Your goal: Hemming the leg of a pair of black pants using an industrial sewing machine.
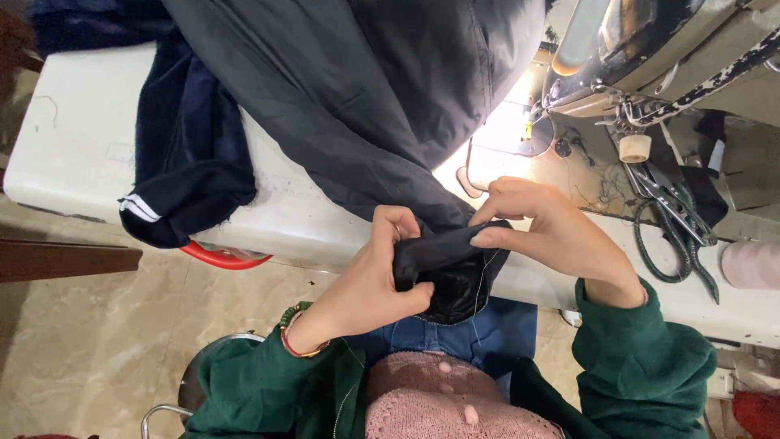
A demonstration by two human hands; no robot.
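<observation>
Both hands pinching a fold of the black jacket (pixel 366 89) right at the bench (pixel 73 138) edge, over the lap. Left hand (pixel 370 280) has a tight grip on the bunched bit, thumb underneath. Right hand (pixel 548 232) holds the top edge w/ fingertips, narrow grip. Rest of jacket spreads across bench. Navy garment (pixel 183 154) lies to the left, scissors (pixel 674 232) to the right, sewing machine (pixel 674 57) behind.

Navy garment with white stripes (pixel 183 154) draped over table's (pixel 73 138) left front edge. Sewing machine (pixel 650 57) at far right corner. Scissors with dark green handles (pixel 678 236) near right front edge, pale pink thread spool (pixel 751 264) just right of them. Small beige bobbin (pixel 634 148) under the machine head. Red ring (pixel 223 258) below front edge.
</observation>
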